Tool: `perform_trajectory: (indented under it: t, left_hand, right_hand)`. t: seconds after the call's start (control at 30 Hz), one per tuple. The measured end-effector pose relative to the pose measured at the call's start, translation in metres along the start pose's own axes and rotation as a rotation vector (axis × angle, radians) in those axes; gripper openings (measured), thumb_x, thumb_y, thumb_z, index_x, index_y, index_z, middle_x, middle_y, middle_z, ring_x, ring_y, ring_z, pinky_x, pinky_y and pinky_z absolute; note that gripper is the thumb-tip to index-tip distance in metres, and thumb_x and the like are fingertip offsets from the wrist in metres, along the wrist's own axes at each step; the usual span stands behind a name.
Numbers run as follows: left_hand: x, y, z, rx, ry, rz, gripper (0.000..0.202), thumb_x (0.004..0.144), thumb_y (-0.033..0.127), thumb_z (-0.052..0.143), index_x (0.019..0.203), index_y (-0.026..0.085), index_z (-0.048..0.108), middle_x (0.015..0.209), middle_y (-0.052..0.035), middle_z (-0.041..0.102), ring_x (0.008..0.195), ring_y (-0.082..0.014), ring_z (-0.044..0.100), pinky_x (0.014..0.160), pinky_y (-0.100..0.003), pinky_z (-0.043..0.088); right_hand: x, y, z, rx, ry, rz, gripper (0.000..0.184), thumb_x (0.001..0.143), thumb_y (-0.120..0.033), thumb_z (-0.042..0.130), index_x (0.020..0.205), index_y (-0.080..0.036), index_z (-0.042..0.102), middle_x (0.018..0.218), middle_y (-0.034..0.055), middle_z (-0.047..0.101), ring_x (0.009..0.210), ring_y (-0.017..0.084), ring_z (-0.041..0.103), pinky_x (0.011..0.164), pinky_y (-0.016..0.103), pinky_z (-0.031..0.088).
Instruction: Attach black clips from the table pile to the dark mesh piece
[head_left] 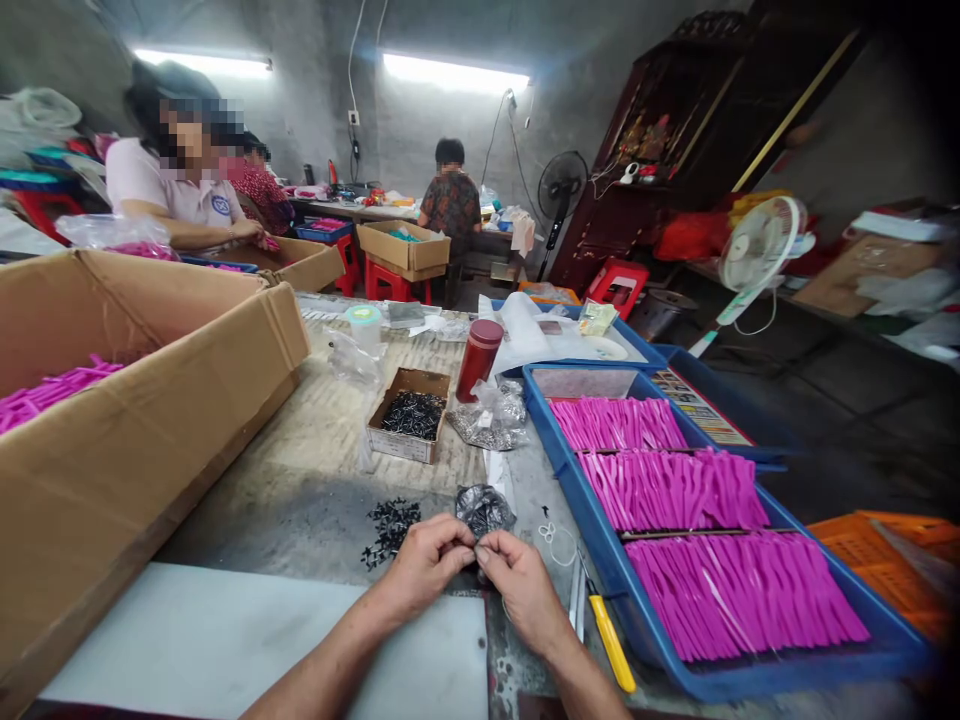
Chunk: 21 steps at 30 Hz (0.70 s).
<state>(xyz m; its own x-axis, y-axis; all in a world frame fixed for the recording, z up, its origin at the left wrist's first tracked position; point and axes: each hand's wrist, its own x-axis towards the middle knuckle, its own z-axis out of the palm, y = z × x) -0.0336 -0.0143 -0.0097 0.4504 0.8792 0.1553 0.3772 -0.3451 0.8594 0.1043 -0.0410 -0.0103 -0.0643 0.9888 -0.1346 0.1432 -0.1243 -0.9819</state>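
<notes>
My left hand and my right hand meet above the worktable, thumbs and forefingers pinched close together. Whatever sits between the fingertips is too small to make out. Just beyond them lies a crumpled dark plastic bag. Left of my left hand is a loose pile of small black parts. To the right of my right hand are a loop of thin white cord and a yellow-handled screwdriver. A pale board lies flat under my left forearm.
A blue tray with rows of magenta plastic strips stands at right. A large cardboard box takes up the left. Farther back are a small carton of black pieces and a red canister. Several people work beyond.
</notes>
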Motion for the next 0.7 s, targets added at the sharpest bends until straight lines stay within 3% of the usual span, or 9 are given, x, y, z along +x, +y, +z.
perform_trajectory:
  t: [0.23,0.43,0.53,0.7]
  left_hand:
    - [0.0,0.002,-0.002,0.052,0.0,0.009,0.014,0.071,0.013,0.045,0.062,0.016,0.055,0.059,0.0006,0.051,0.059,-0.0109,0.047,0.056,-0.019,0.034]
    - [0.002,-0.001,-0.003,0.055,0.039,-0.03,0.012,0.07,0.014,0.045,0.062,0.015,0.054,0.058,0.0017,0.05,0.057,-0.0103,0.045,0.055,-0.019,0.033]
    - [0.003,-0.004,-0.005,0.026,0.056,-0.071,0.012,0.07,0.016,0.046,0.061,0.015,0.054,0.058,0.0022,0.05,0.057,-0.01,0.045,0.056,-0.019,0.034]
    - [0.004,-0.01,-0.005,-0.021,0.066,-0.113,0.011,0.069,0.017,0.046,0.061,0.014,0.054,0.058,0.0022,0.048,0.057,-0.0104,0.044,0.056,-0.019,0.034]
  right_hand:
    - [0.001,0.001,-0.003,-0.217,0.031,-0.071,0.016,0.073,-0.026,0.044,0.064,-0.016,0.051,0.054,-0.0028,0.045,0.053,0.012,0.041,0.049,0.021,0.032]
    - [0.022,0.001,-0.019,-0.616,0.12,-0.205,0.017,0.074,-0.018,0.04,0.075,-0.017,0.057,0.07,0.0033,0.059,0.067,0.017,0.052,0.061,0.024,0.037]
    - [0.032,0.001,-0.018,-0.861,0.059,-0.264,0.02,0.074,-0.013,0.038,0.077,-0.017,0.058,0.076,0.0048,0.06,0.075,0.017,0.053,0.068,0.025,0.036]
    - [0.036,-0.002,-0.007,-1.216,-0.061,-0.205,0.018,0.074,-0.012,0.04,0.073,-0.017,0.057,0.077,0.0063,0.059,0.076,0.019,0.052,0.065,0.027,0.033]
